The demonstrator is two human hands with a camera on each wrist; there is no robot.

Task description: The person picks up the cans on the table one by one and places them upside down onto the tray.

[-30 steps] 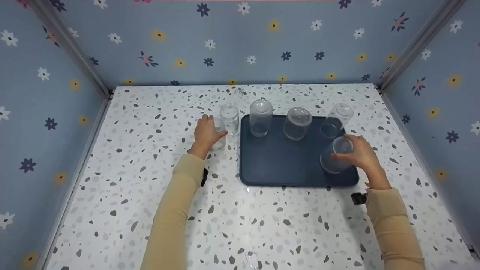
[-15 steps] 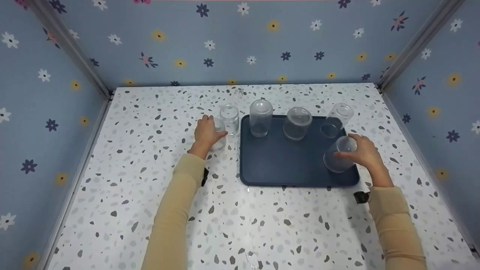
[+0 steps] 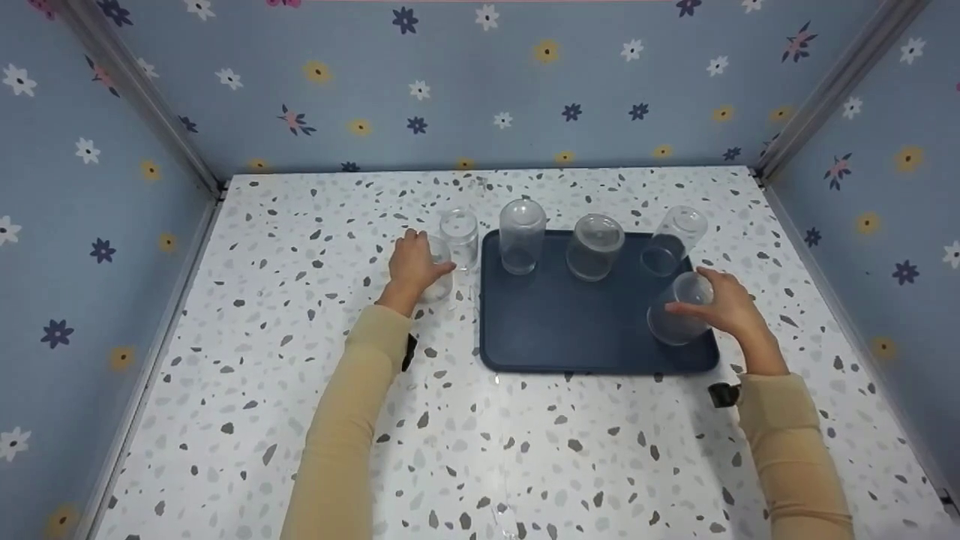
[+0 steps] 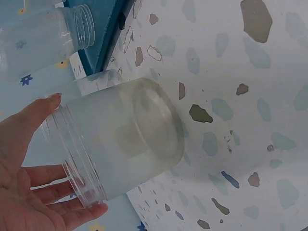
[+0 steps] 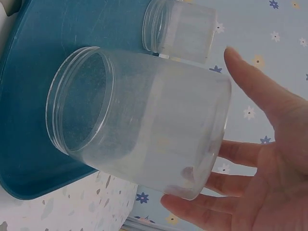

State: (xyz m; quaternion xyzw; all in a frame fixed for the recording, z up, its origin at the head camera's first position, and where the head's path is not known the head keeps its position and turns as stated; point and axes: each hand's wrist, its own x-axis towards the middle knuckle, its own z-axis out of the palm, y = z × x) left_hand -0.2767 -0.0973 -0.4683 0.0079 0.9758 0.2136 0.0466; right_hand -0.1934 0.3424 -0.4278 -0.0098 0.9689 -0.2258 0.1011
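Under the dark blue tray [image 3: 555,322]: white tabletop [image 3: 450,450], grey speckles. Beyond the tray: blue flowered walls [image 3: 457,52]. Along the tray's far edge: three clear jars [image 3: 592,259] in a row. Left of the tray: left hand [image 3: 412,262] at the end of an outstretched arm, thumb and fingers curled round the threaded mouth of an upright jar [image 4: 130,130], close by a second clear jar [image 3: 460,241]. At the tray's right side: right hand [image 3: 731,307], thumb and fingers wrapped wide round the base of an inverted jar [image 5: 159,115], mouth down on the tray.
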